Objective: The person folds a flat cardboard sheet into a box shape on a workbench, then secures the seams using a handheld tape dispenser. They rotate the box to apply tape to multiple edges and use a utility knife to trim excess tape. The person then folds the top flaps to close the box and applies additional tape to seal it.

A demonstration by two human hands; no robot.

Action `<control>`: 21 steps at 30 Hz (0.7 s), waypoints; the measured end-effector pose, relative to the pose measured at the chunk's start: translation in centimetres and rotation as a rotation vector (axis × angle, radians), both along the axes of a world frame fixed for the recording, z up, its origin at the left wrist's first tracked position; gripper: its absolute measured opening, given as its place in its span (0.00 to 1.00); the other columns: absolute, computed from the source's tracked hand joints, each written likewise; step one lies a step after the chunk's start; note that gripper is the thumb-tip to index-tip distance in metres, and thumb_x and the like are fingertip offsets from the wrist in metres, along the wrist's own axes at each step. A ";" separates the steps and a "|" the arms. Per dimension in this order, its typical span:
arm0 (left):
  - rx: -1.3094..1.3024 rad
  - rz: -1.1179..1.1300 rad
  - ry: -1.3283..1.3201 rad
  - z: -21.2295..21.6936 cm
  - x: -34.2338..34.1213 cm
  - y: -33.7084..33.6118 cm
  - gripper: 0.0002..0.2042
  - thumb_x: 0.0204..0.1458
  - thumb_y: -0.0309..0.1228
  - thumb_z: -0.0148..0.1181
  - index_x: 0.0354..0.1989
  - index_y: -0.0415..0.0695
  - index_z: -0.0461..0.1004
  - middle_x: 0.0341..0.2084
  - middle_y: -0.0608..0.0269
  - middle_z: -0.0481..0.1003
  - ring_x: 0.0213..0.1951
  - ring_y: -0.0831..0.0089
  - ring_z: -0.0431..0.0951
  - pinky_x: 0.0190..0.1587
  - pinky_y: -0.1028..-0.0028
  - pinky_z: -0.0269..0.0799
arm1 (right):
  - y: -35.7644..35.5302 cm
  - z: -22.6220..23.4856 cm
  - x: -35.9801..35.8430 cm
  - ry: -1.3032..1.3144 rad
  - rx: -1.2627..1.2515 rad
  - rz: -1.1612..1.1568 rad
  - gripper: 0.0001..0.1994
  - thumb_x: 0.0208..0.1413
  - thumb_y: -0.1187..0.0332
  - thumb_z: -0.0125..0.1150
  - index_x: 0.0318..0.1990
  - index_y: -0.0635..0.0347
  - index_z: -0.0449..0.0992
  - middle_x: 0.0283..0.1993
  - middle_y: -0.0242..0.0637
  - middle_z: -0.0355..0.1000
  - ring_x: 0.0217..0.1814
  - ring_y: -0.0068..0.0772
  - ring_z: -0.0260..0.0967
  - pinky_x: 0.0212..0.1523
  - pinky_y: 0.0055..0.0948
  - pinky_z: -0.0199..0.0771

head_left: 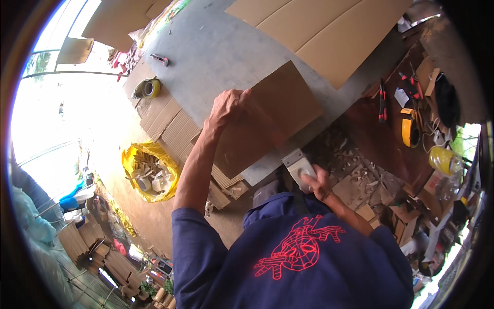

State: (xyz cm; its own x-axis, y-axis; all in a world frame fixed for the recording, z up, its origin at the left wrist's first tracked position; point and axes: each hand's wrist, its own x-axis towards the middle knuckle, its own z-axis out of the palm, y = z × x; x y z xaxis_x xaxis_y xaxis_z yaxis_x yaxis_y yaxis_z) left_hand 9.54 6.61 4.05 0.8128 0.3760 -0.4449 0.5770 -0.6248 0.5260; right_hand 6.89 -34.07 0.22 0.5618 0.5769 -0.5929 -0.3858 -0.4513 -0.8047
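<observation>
A rectangular brown cardboard piece (272,116) lies tilted across the near part of a grey tabletop (206,51). My left hand (229,106) is closed at its upper left edge, with the fingers curled over and partly hidden. In my right hand (320,184) is a pale grey, block-shaped tool with a metal end plate (297,166). The thumb lies on top of it, and its exact kind does not show. The tool's metal end is close to the cardboard's lower right edge, and I cannot tell whether they touch.
A large cardboard sheet (329,36) covers the table's far right. Tape rolls (151,89) and a box cutter (159,59) lie at the left. A yellow bag of scraps (152,172) stands on the floor. On the right are a yellow tape measure (409,127) and cardboard offcuts (360,175).
</observation>
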 end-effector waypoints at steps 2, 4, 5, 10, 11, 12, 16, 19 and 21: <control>-0.051 0.051 -0.036 -0.5 -0.2 -0.1 0.32 0.67 0.55 0.45 0.26 0.36 0.76 0.24 0.40 0.76 0.37 0.47 0.81 0.43 0.53 0.72 | 0.4 -1.1 0.0 0.019 0.059 -0.052 0.25 0.56 0.52 0.68 0.49 0.67 0.78 0.36 0.34 0.78 0.31 0.22 0.72 0.30 0.27 0.71; -0.102 0.045 -0.169 -1.7 -0.6 0.4 0.31 0.67 0.55 0.46 0.27 0.36 0.78 0.23 0.42 0.76 0.34 0.49 0.80 0.42 0.54 0.72 | 0.6 -3.0 0.1 0.100 0.094 -0.052 0.24 0.56 0.53 0.68 0.49 0.66 0.78 0.37 0.32 0.78 0.32 0.21 0.71 0.30 0.26 0.71; -0.130 0.040 -0.236 -2.2 -0.7 0.8 0.31 0.67 0.55 0.47 0.27 0.36 0.78 0.22 0.43 0.76 0.32 0.50 0.80 0.41 0.55 0.72 | 0.6 -3.9 0.2 0.140 0.110 -0.053 0.24 0.56 0.53 0.68 0.50 0.66 0.78 0.38 0.31 0.78 0.33 0.21 0.71 0.30 0.26 0.71; -0.037 0.030 0.069 -1.5 1.3 3.8 0.31 0.65 0.57 0.49 0.33 0.36 0.82 0.30 0.44 0.81 0.38 0.49 0.82 0.46 0.57 0.74 | 3.7 -4.7 1.2 0.169 0.176 -0.092 0.24 0.57 0.56 0.67 0.53 0.66 0.78 0.46 0.36 0.79 0.45 0.27 0.74 0.47 0.29 0.74; -0.049 0.043 0.079 -2.2 1.4 4.7 0.32 0.65 0.58 0.49 0.33 0.36 0.82 0.31 0.43 0.82 0.38 0.49 0.82 0.46 0.58 0.74 | 4.6 -4.8 1.4 0.147 0.226 -0.096 0.24 0.57 0.57 0.67 0.54 0.66 0.78 0.47 0.37 0.79 0.48 0.29 0.74 0.51 0.30 0.73; -0.053 0.068 0.053 -3.0 1.8 5.6 0.32 0.65 0.58 0.49 0.34 0.35 0.82 0.32 0.42 0.82 0.39 0.49 0.82 0.47 0.58 0.74 | 5.7 -4.6 1.9 0.111 0.242 -0.076 0.24 0.57 0.57 0.67 0.54 0.66 0.78 0.48 0.38 0.79 0.49 0.30 0.74 0.52 0.31 0.73; -0.086 0.162 0.047 -6.1 3.2 9.5 0.35 0.65 0.59 0.49 0.35 0.33 0.83 0.35 0.37 0.81 0.43 0.50 0.83 0.50 0.58 0.73 | 10.6 -4.2 3.9 -0.018 0.298 -0.026 0.24 0.58 0.57 0.67 0.54 0.67 0.78 0.49 0.44 0.80 0.49 0.34 0.75 0.53 0.35 0.73; -0.122 0.204 0.065 -8.6 3.0 9.0 0.35 0.65 0.60 0.48 0.35 0.33 0.83 0.35 0.37 0.81 0.44 0.52 0.83 0.51 0.58 0.73 | 11.3 -3.8 4.6 -0.086 0.175 0.036 0.24 0.58 0.55 0.66 0.53 0.68 0.78 0.46 0.49 0.81 0.46 0.38 0.77 0.50 0.37 0.75; -0.060 0.144 0.173 -14.1 0.1 7.8 0.35 0.66 0.60 0.48 0.36 0.33 0.83 0.39 0.33 0.81 0.48 0.48 0.83 0.54 0.55 0.72 | 9.6 -2.7 3.7 -0.152 0.153 0.102 0.25 0.58 0.54 0.66 0.53 0.67 0.78 0.46 0.49 0.81 0.47 0.39 0.78 0.50 0.37 0.75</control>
